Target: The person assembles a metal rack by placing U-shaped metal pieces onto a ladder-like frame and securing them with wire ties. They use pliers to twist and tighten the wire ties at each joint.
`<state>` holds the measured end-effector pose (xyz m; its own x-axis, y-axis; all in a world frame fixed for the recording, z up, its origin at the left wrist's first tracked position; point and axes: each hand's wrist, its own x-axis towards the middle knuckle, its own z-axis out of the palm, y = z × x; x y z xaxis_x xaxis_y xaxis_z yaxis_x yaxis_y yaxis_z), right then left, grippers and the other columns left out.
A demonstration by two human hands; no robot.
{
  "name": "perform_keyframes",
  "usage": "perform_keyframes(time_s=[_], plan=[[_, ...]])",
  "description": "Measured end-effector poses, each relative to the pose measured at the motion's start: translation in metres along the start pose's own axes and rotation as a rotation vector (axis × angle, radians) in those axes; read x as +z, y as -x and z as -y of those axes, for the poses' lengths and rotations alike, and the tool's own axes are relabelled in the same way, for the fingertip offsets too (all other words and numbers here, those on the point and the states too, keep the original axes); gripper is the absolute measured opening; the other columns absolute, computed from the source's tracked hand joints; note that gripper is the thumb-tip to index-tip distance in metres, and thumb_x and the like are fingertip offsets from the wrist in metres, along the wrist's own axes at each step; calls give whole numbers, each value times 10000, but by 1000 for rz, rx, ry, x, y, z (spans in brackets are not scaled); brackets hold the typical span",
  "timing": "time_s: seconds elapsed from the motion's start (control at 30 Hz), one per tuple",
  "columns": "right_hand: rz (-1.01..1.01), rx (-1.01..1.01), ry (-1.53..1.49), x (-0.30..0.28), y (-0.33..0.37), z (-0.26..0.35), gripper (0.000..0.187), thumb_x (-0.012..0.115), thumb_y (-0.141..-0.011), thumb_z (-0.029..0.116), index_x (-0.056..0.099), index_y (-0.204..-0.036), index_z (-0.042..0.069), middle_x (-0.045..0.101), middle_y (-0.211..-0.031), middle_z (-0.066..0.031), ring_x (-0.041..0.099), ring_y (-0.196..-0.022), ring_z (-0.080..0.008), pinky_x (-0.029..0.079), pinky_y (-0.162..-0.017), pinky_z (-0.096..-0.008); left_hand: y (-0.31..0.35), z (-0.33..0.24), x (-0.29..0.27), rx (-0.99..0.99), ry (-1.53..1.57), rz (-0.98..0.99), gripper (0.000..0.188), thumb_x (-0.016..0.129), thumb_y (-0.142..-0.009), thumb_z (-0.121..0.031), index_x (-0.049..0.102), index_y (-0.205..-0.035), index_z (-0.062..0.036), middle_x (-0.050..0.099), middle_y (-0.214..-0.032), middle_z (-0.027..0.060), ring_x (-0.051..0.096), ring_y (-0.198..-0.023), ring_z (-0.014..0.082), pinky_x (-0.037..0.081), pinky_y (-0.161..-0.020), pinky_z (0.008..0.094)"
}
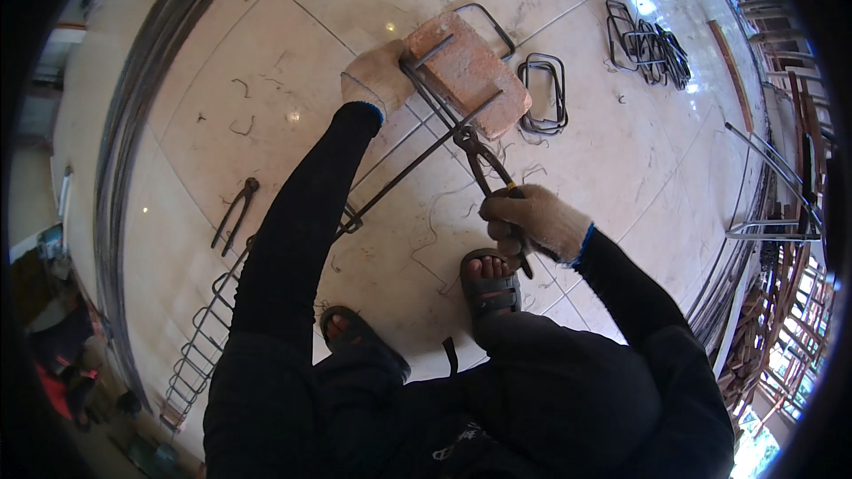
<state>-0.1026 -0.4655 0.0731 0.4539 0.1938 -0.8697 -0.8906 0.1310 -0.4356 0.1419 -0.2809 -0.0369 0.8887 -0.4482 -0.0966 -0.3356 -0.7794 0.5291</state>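
Head view | right hand [536, 220] grasping pincers [484, 156] | left hand [376, 80] beside brick [466, 71], fingertips obscured, grip unclear

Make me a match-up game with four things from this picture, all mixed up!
Things:
1. Orange clay brick
2. Beige-gloved left grip
3. Beige-gloved right grip
4. Pile of bent, dark metal loops

Places:
A. Closed around dark metal pincers
B. On the pale tiled floor, upper right
C. With two dark metal bars crossing over it
D. By the brick's left end

Pairs: 1-C, 2-D, 3-A, 4-B
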Motion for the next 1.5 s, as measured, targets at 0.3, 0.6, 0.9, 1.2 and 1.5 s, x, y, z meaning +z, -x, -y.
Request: perform_keyframes(time_s=[0.3, 0.6, 0.9, 1.2, 1.5], plan=[[-416, -213, 1164, -4, 0, 8, 254, 609, -1035, 191, 641, -980, -55, 704, -796, -186, 720, -703, -340, 586, -622, -462, -1, 4, 7, 34, 112, -30, 317, 689, -868, -169, 756, -1173, -110, 778, -1164, 167, 723, -1133, 396, 567, -969, 486], [-435, -223, 825, 36, 5, -19, 498, 709, -996, 373, 624, -1113, -103, 724, -983, -323, 740, -917, -460, 583, -844, -537, -2, 0, 11, 43, 14, -40, 281, 722, -902, -239, 733, -1122, -65, 762, -1137, 203, 707, -1135, 430, 555, -964, 506], [378, -274, -673, 28, -26, -64, 524, 653, -1054, 203, 482, -1504, -3, 693, -1307, -210, 735, -1031, -262, 638, -967, -423, -1, 4, 11, 3, -147, -63, 401, 853, -865, -329, 712, -1067, -13, 763, -937, 185, 748, -898, 386, 575, -819, 458], [1240, -280, -1474, 42, -68, -94, 289, 578, -1102, 194, 524, -1356, 68, 506, -945, 3, 489, -751, -92, 440, -664, -299, -2, 9, 14, -2, -128, -31, 361, 857, -815, -245, 690, -1025, -3, 740, -893, 176, 732, -828, 335, 562, -755, 439], [949, 146, -1282, 7, -18, -36, 286, 497, -1149, 355, 520, -952, 149, 389, -765, 82, 377, -623, -70, 339, -568, -281, -2, 3, 7, -13, -144, -8, 318, 843, -827, -263, 694, -982, -28, 728, -837, 158, 722, -778, 307, 554, -731, 407]])
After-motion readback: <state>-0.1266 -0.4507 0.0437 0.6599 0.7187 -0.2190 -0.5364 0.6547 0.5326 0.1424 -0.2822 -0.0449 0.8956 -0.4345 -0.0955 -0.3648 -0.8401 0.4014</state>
